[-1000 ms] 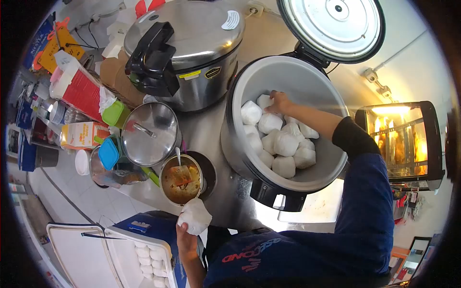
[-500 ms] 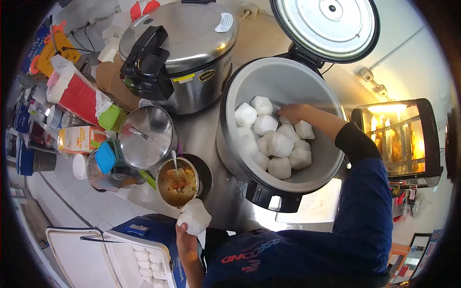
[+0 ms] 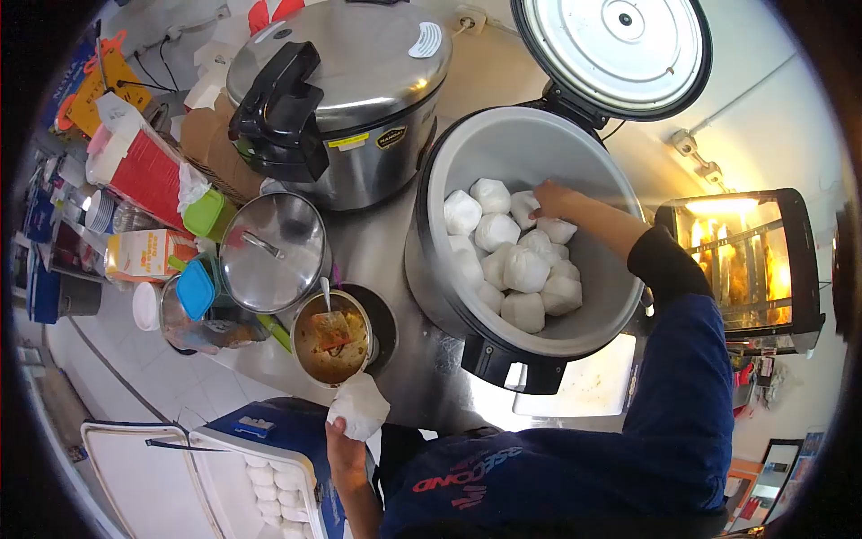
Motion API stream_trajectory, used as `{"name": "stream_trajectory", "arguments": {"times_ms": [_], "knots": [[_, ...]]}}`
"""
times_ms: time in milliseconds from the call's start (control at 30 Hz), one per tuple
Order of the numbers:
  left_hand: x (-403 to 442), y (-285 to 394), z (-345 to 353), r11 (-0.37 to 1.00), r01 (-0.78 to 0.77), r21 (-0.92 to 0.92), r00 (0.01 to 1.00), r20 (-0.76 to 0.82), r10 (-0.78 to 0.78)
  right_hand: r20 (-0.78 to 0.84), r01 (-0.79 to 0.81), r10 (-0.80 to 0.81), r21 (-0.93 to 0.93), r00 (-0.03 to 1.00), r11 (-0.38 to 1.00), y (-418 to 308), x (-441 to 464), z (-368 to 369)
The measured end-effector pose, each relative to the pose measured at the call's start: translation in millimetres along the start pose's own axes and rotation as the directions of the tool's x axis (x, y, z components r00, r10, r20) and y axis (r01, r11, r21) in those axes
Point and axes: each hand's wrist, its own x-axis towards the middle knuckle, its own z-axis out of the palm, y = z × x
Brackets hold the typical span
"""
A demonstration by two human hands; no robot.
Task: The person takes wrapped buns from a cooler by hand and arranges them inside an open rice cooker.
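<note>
My left hand [image 3: 347,451] is closed around a white paper-wrapped bundle [image 3: 361,406], held low in front of my body, near the pot of sauce [image 3: 332,346]. Over the far side of the open rice cooker [image 3: 584,153], my right hand [image 3: 555,201] reaches down inside. Its fingers are closed on the edge of another wrapped bundle [image 3: 523,208] at the back of the pile. Several similar white bundles [image 3: 526,269] lie heaped in the cooker's grey inner pot. A spoon handle [image 3: 325,292] sticks up from the sauce.
The cooker's lid [image 3: 620,45] stands raised behind it. A closed cooker [image 3: 359,117] is at the back left, with a glass pot lid [image 3: 272,256] in front. An open cooler box [image 3: 202,440] with several white bundles sits low left. A lit display cabinet [image 3: 736,260] glows at right.
My right hand has shifted slightly up, and a bundle now shows beside its fingertips at the back of the pile. The left hand keeps its bundle in nearly the same place.
</note>
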Motion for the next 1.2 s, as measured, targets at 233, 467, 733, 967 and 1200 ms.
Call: {"name": "stream_trajectory", "arguments": {"times_ms": [233, 467, 733, 967, 1200], "knots": [[1.5, -3.7, -4.9, 1.0, 0.004, -0.016, 1.0, -0.01, -0.004, -0.135, 0.011, 0.009, 0.144, 0.991, 0.99, 17.9, 19.3, 32.9], [3.2, -4.3, 0.6, 1.0, 0.006, 0.011, 0.999, -0.036, -0.005, 0.213, 0.013, 0.004, -0.079, 0.977, 0.997, -25.3, -46.5, -8.6], [0.3, -3.8, -3.8, 1.0, -0.007, -0.008, 1.0, 0.01, 0.007, 0.012, 0.082, -0.086, 0.227, 0.996, 0.971, 1.8, -57.8, -25.8], [2.0, -3.8, -2.3, 1.0, -0.022, -0.02, 0.998, -0.065, 0.021, 0.036, -0.328, 0.327, 0.151, 0.944, 0.933, -23.3, -75.0, -31.5], [-1.2, -1.6, -6.6, 0.999, -0.027, -0.044, 0.999, -0.034, 0.026, -0.016, -0.065, 0.063, -0.111, 0.998, 0.992, -10.3, -54.2, 12.8]]}}
